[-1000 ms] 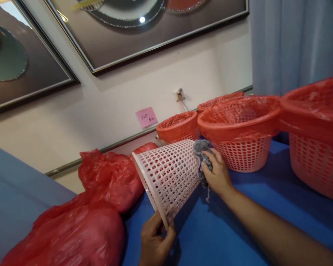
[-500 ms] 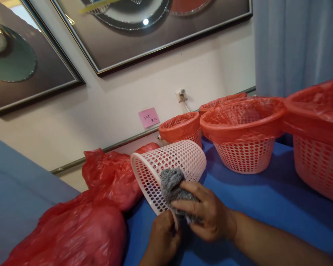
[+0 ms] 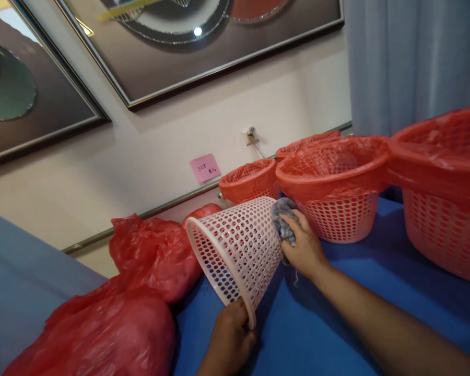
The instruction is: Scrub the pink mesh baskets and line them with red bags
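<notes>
A white plastic basket (image 3: pixel 241 235) with a holed wall lies tilted on its side, its mouth facing left. My left hand (image 3: pixel 233 331) is closed on the lower part of its rim. In my right hand (image 3: pixel 305 248) is a bunched grey cloth (image 3: pixel 284 219), pressed against the basket's base end. A loose thread hangs below the cloth. The palm side of the right hand is hidden.
Blue table surface (image 3: pixel 309 324) below. Several baskets lined with red bags stand right and behind, including a near one (image 3: pixel 337 203) and a large one (image 3: pixel 446 219). Filled red plastic bags (image 3: pixel 113 324) lie left. A pink note (image 3: pixel 205 168) is on the wall.
My right hand has moved the cloth from near the basket's rim up and right to its base end. The left hand keeps its hold on the rim.
</notes>
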The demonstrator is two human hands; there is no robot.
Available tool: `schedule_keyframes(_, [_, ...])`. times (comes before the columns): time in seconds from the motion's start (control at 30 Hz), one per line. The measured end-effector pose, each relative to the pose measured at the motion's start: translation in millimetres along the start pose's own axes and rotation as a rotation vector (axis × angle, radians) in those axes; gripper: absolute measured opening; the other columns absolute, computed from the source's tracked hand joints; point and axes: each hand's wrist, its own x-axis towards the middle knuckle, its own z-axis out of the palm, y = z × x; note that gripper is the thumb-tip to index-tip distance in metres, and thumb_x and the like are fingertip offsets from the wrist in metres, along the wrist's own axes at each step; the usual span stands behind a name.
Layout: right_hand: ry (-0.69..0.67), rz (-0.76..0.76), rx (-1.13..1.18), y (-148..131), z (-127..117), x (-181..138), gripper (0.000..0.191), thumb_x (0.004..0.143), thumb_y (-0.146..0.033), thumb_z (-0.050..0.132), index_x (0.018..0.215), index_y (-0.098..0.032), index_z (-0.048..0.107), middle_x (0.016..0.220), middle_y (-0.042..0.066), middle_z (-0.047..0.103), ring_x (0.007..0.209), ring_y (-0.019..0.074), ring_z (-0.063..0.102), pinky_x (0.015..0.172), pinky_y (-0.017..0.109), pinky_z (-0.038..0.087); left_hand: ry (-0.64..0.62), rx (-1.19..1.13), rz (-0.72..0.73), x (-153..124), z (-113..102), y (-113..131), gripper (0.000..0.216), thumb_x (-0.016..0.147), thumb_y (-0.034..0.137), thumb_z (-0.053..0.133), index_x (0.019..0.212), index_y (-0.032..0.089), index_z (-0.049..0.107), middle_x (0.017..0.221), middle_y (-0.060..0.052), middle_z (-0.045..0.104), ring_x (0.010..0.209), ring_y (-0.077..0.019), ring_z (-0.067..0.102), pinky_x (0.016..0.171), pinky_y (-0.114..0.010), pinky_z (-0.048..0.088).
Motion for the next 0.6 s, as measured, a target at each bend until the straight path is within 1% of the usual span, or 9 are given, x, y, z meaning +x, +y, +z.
schedule_keyframes(0.07, [-0.072,-0.231,0.102,-21,-6,-13,0.066,0.074,-0.011,0.058,0.14,-0.021,0.058,0.154,0.015,0.044,0.142,0.0344,0.048,0.117,0.055,0.044,-0.083,-0.015,-0.009,1,0,-2,0.042,0.064,0.005,0.053,0.094,0.023,0.077,0.093,-0.006,0.079,0.082,-0.023,0.074,0.08,-0.032,0.06])
schedule_keyframes(0.1, [-0.12,-0.352,0.162,-33,-9,-20,0.068,0.073,-0.011,0.057,0.141,-0.021,0.057,0.154,0.015,0.043,0.141,0.034,0.049,0.116,0.055,0.045,-0.104,-0.019,-0.018,1,0,-3,0.042,0.067,0.005,0.054,0.097,0.022,0.077,0.097,-0.007,0.079,0.086,-0.024,0.074,0.083,-0.034,0.06])
schedule_keyframes(0.13, [-0.166,-0.456,0.225,-43,-12,-27,0.07,0.072,-0.012,0.057,0.142,-0.02,0.056,0.154,0.015,0.044,0.14,0.0337,0.05,0.115,0.054,0.046,-0.105,-0.018,-0.027,2,0,-4,0.038,0.071,0.007,0.055,0.097,0.022,0.077,0.097,-0.008,0.079,0.086,-0.0246,0.074,0.083,-0.035,0.06])
schedule_keyframes(0.2, [-0.233,-0.591,0.344,-60,-17,-37,0.073,0.07,-0.013,0.056,0.142,-0.02,0.054,0.152,0.015,0.045,0.133,0.0325,0.055,0.109,0.052,0.051,-0.078,-0.035,-0.032,1,1,-4,0.024,0.081,0.015,0.057,0.094,0.021,0.077,0.093,-0.01,0.079,0.082,-0.0247,0.074,0.08,-0.035,0.061])
schedule_keyframes(0.27, [-0.275,-0.648,0.428,-68,-19,-41,0.072,0.068,-0.014,0.056,0.14,-0.019,0.056,0.148,0.015,0.049,0.122,0.0301,0.06,0.102,0.048,0.056,-0.001,-0.096,-0.021,-1,0,-3,0.018,0.088,0.028,0.06,0.09,0.02,0.076,0.088,-0.009,0.079,0.076,-0.0235,0.073,0.074,-0.033,0.062])
schedule_keyframes(0.4, [-0.352,-0.733,0.479,-70,-18,-40,0.068,0.066,-0.015,0.055,0.134,-0.018,0.058,0.141,0.014,0.055,0.113,0.0263,0.062,0.094,0.041,0.058,0.324,-0.15,0.023,-7,-4,-2,0.035,0.089,0.052,0.065,0.081,0.02,0.072,0.07,-0.003,0.074,0.059,-0.019,0.068,0.057,-0.027,0.059])
schedule_keyframes(0.47, [-0.361,-0.76,0.471,-70,-17,-40,0.068,0.066,-0.016,0.055,0.134,-0.018,0.058,0.139,0.014,0.056,0.11,0.0261,0.063,0.091,0.041,0.059,0.421,-0.136,0.042,-11,-5,-3,0.037,0.091,0.053,0.064,0.079,0.019,0.073,0.064,-0.001,0.073,0.054,-0.0171,0.066,0.052,-0.025,0.057])
schedule_keyframes(0.5, [-0.361,-0.761,0.463,-70,-17,-40,0.068,0.066,-0.016,0.056,0.134,-0.018,0.059,0.139,0.014,0.056,0.109,0.0262,0.063,0.09,0.041,0.059,0.43,-0.135,0.049,-12,-5,-3,0.037,0.093,0.052,0.063,0.081,0.019,0.074,0.065,-0.002,0.073,0.054,-0.017,0.067,0.053,-0.024,0.057])
schedule_keyframes(0.6, [-0.334,-0.688,0.412,-68,-18,-41,0.065,0.068,-0.015,0.056,0.133,-0.019,0.06,0.143,0.014,0.054,0.116,0.028,0.062,0.096,0.044,0.058,0.435,-0.126,0.029,-16,-2,-4,0.03,0.097,0.043,0.062,0.095,0.018,0.078,0.081,-0.006,0.08,0.067,-0.0202,0.075,0.064,-0.027,0.062])
